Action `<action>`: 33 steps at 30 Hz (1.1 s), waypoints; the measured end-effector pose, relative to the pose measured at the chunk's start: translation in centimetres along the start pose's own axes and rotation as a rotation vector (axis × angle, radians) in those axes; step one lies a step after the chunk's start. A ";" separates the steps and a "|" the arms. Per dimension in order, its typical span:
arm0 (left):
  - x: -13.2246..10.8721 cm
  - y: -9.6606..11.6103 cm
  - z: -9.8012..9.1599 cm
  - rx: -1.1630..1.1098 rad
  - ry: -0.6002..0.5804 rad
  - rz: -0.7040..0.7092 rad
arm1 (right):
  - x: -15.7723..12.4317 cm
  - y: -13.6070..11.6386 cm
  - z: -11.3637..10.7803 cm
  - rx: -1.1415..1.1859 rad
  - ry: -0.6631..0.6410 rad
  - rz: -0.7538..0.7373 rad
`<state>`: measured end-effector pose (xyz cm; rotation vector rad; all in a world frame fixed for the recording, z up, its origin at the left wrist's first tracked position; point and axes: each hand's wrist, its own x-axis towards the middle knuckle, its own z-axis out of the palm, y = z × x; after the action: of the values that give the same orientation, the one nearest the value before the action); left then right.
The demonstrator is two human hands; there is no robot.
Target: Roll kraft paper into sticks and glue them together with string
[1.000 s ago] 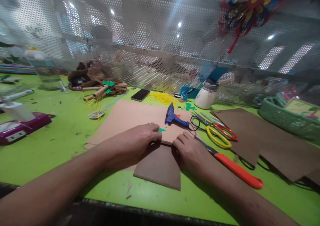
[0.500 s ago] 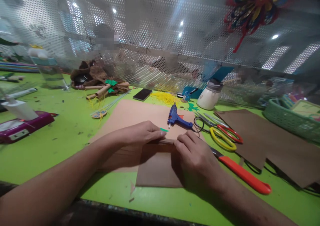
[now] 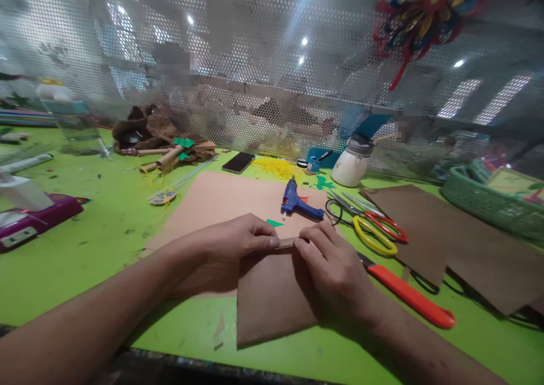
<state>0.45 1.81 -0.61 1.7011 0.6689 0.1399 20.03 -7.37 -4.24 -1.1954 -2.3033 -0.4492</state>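
Both hands pinch the far edge of a piece of brown cardboard point(image 3: 272, 294), whose near part slopes toward me over the table's front. My left hand point(image 3: 249, 238) is closed on the edge's left end, thumb along the top. At the right end, my right hand point(image 3: 334, 263) grips with curled fingers; a narrow folded strip shows between the two. Beneath lies a larger sheet of tan paper point(image 3: 221, 201), carrying a small green scrap point(image 3: 275, 223) and a blue glue gun point(image 3: 297, 201) just beyond my fingers.
To the right lie scissors point(image 3: 374, 235), an orange-handled cutter point(image 3: 412, 294), brown card sheets point(image 3: 408, 215) and a green basket point(image 3: 476, 201). Farther back are a phone point(image 3: 238, 162), yellow shreds point(image 3: 276, 167) and a white bottle point(image 3: 351, 164). A purple power strip point(image 3: 42, 218) sits at left.
The cardboard's near edge has come closer to me and now tilts, showing more of its face. Both hands keep their grip on the far edge. The view has shifted slightly.
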 end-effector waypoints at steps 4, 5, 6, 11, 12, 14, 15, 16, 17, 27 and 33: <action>-0.1 -0.4 0.2 -0.060 0.009 0.013 | 0.1 0.1 0.1 0.092 -0.002 0.040; -0.1 -0.5 0.2 -0.059 0.023 0.014 | 0.1 0.1 0.2 0.139 0.003 0.059; 0.0 -0.6 0.2 -0.044 0.046 0.021 | 0.2 0.3 0.2 0.199 0.022 0.084; 0.2 -0.5 0.2 0.314 0.112 0.116 | 0.6 1.3 -0.3 0.532 0.146 0.346; 0.1 -0.4 0.4 0.382 0.116 0.135 | 0.7 1.4 -0.4 0.575 0.103 0.418; -0.2 -0.1 0.9 0.473 0.133 0.158 | 0.8 1.5 -0.8 0.661 -0.043 0.537; -0.4 0.2 1.2 0.496 0.152 0.167 | 0.9 1.5 -1.0 0.710 -0.117 0.573; -0.6 0.4 1.4 0.523 0.179 0.175 | 0.9 1.5 -1.2 0.769 -0.174 0.599; -0.9 0.7 1.7 0.554 0.199 0.179 | 0.9 1.4 -1.3 0.833 -0.210 0.620; -1.7 2.1 1.6 0.779 0.229 0.359 | 0.1 1.2 -1.1 1.194 -0.207 0.766; -1.4 1.3 1.1 0.657 0.271 0.309 | 0.7 1.8 -2.1 0.743 -0.123 0.449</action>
<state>0.25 0.04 0.66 2.4463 0.6895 0.4079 21.74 -6.96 -1.99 -1.2854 -1.9119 0.6044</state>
